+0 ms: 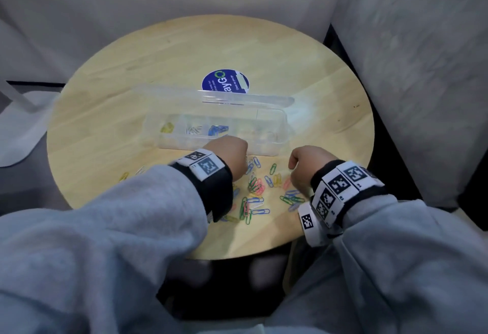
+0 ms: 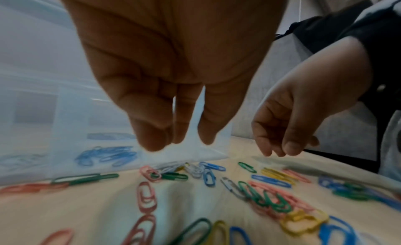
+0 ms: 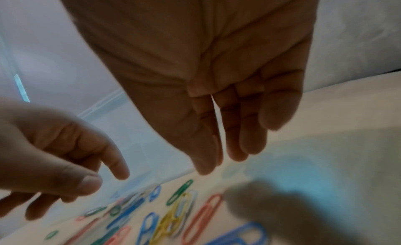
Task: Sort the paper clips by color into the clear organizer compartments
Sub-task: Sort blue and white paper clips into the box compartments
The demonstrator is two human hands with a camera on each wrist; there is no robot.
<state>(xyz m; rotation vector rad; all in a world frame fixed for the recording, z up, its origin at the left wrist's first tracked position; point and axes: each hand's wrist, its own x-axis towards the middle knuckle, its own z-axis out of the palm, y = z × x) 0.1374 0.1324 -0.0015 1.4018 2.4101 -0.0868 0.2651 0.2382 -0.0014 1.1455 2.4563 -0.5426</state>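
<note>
A clear organizer lies open on the round wooden table, its lid tipped back. Separate compartments hold yellow clips, white clips and blue clips. Loose clips of mixed colours are scattered in front of it. My left hand hovers over the pile by the organizer's front wall. Its fingers hang down, holding nothing. My right hand hovers over the right of the pile, fingers straight and bare.
A round blue sticker lies on the table behind the organizer. Grey cushions rise at the back and right. A dark gap runs along the table's right edge. A white object stands beside the table at the left.
</note>
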